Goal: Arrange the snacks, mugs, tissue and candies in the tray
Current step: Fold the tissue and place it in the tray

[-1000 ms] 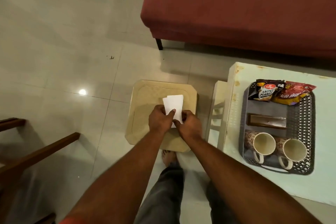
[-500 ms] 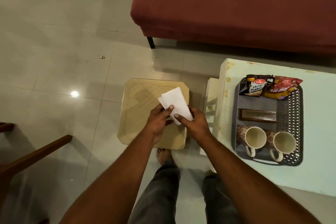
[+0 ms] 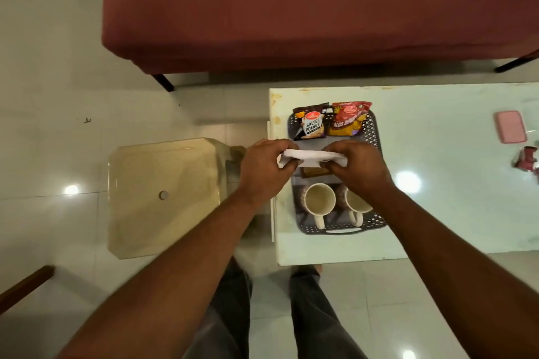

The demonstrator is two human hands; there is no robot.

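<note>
My left hand [image 3: 264, 170] and right hand [image 3: 354, 167] each pinch one end of the white tissue [image 3: 306, 157], stretched between them over the middle of the grey tray [image 3: 374, 137]. In the tray: two snack packets [image 3: 331, 122] at the far end, two mugs [image 3: 335, 202] at the near end.

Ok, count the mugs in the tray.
2. One mug sits at the tray's near end; the other mug is beside it on the right, partly covered by the right hand.
</note>
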